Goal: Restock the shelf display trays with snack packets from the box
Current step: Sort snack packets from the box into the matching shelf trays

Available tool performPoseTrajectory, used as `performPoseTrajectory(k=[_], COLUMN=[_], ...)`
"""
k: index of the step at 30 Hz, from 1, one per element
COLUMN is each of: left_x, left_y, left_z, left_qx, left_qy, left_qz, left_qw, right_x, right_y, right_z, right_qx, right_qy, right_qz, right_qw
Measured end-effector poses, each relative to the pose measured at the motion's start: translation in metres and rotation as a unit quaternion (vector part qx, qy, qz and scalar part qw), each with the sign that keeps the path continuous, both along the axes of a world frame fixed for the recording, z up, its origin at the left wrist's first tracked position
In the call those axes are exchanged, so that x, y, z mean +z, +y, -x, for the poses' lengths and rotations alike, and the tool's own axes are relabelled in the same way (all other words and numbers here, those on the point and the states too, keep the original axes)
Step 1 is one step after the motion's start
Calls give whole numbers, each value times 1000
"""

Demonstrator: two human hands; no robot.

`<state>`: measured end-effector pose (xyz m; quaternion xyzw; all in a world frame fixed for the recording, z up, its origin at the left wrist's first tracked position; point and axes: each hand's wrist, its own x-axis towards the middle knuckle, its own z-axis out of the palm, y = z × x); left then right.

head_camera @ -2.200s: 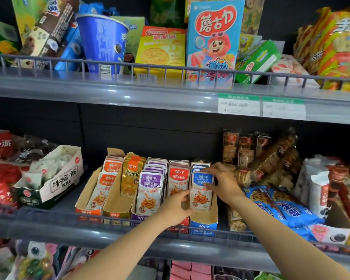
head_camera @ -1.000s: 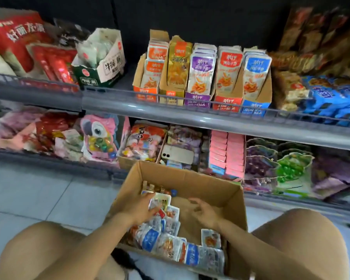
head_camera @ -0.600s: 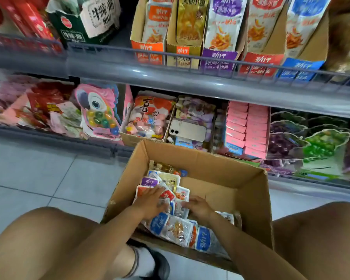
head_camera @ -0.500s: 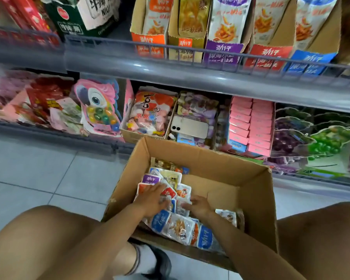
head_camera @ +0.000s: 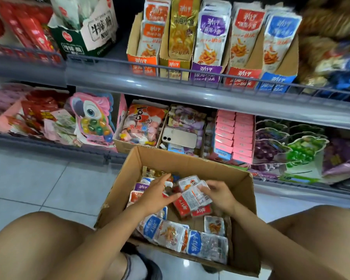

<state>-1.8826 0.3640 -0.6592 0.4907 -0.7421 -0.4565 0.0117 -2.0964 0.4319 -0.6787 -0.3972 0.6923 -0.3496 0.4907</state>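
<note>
"Head view, nearest first: what's there?"

"Two bare knees at the bottom corners, and between them an open brown cardboard box (head_camera: 190,162) on the pale tiled floor (head_camera: 38,178). Blue-labelled clear snack packets (head_camera: 206,244) lie along its near side."

"And the hands?"

"Both are inside the box. The right hand (head_camera: 218,196) has its fingers curled round a small bundle of red-labelled snack packets (head_camera: 192,198), held over the loose ones. The left hand (head_camera: 158,196) grips nothing — fingers straight, spread above purple- and red-labelled packets, thumb tip at the bundle's edge. Whether it touches the bundle, I can't tell."

"Behind the box?"

"A low shelf. A white smartphone (head_camera: 180,137) lies flat on a tray of sweets, and a carton of flat pink boxes (head_camera: 234,136) stands just to its right."

"And the trays?"

"Farthest back, on the grey shelf (head_camera: 150,89) above: five upright cardboard display trays (head_camera: 206,74) side by side — orange, gold, purple, red and blue fronts. Each holds standing packets that match its colour."
</note>
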Motion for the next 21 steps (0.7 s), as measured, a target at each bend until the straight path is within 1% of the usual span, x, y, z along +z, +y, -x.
performPoseTrajectory(k=[3,6,9,12,15,17,18,21], left_x=[21,37,53,66,76,84,87,95], left_y=[3,2,2,4,3,3,3,5], left_z=[11,17,17,13,7,4,2,-1], left_qx=[5,15,30,77,109,136,148,180], left_qy=[26,79,124,174,219,260,277,312], left_qz=[-37,-126,-214,-289,-333,-350,-351,-343], left_qw=[999,989,969,938,911,890,882,868], right_x=[40,68,88,101,112,117,118,120], right_y=[2,2,1,-3,-8,-11,-12,-15], right_z=[4,3,-1,-11,-22,-26,-28,-32], right_qx=[29,59,48,21,-7,-13,-15,-32], right_qy=[-46,-57,-73,-120,-162,-152,-133,-81], right_qz=[6,24,32,50,85,112,129,160], right_qw=[999,996,996,991,983,982,983,983])
